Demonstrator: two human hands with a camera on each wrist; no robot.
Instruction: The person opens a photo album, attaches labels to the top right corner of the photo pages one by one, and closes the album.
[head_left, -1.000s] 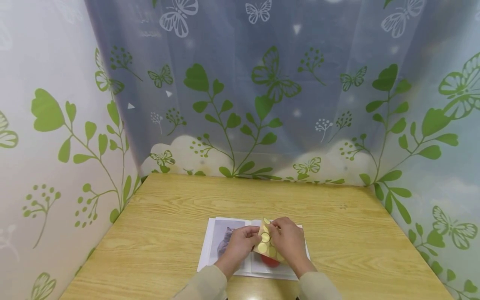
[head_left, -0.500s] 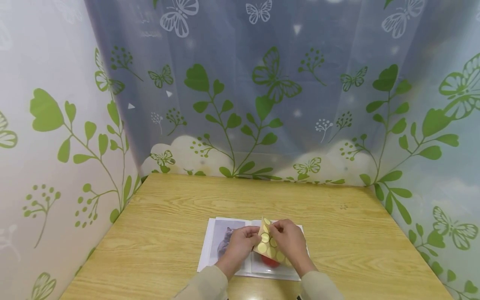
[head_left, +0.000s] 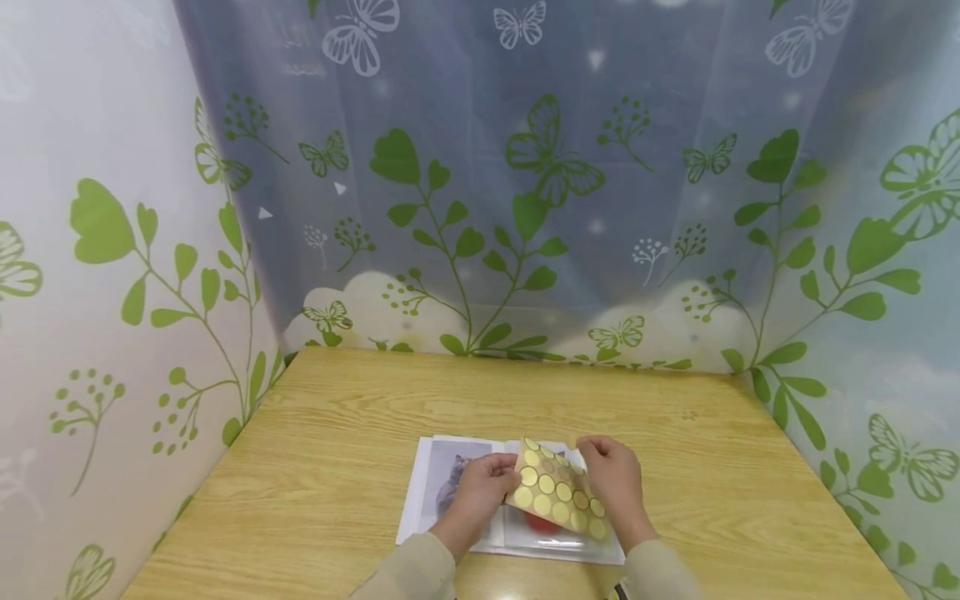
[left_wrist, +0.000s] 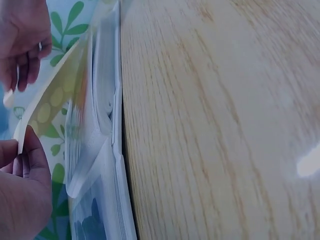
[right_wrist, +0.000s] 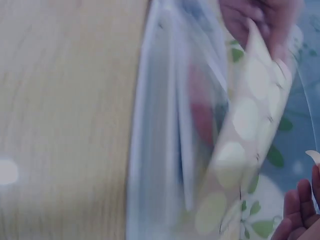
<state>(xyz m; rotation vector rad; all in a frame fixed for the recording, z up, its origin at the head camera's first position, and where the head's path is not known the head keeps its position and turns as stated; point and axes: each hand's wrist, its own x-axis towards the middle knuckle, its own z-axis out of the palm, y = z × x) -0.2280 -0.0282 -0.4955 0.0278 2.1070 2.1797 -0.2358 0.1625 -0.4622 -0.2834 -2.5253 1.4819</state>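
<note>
My left hand (head_left: 480,487) pinches the left edge of a tan sheet of round gold stickers (head_left: 558,492), between thumb and fingers. The sheet tilts over the right page of an open photo album (head_left: 410,512). To the right of the sheet's upper part is my right hand (head_left: 617,479), thumb and fingertips together. It pinches one small pale peeled sticker (left_wrist: 8,99), which stands apart from the sheet in the left wrist view. The same sticker (right_wrist: 314,156) shows at the fingertips in the right wrist view, its free edge curling.
A cat photo (head_left: 450,479) fills the album's left page, partly behind my left hand. Something red (head_left: 542,523) shows on the right page below the sheet. The wooden table (head_left: 337,433) reaches back to a butterfly-and-leaf patterned curtain (head_left: 480,208).
My right hand has moved right, off the sticker sheet, with a peeled sticker in its fingertips. More of the sheet now shows. My left hand holds the sheet in nearly the same place.
</note>
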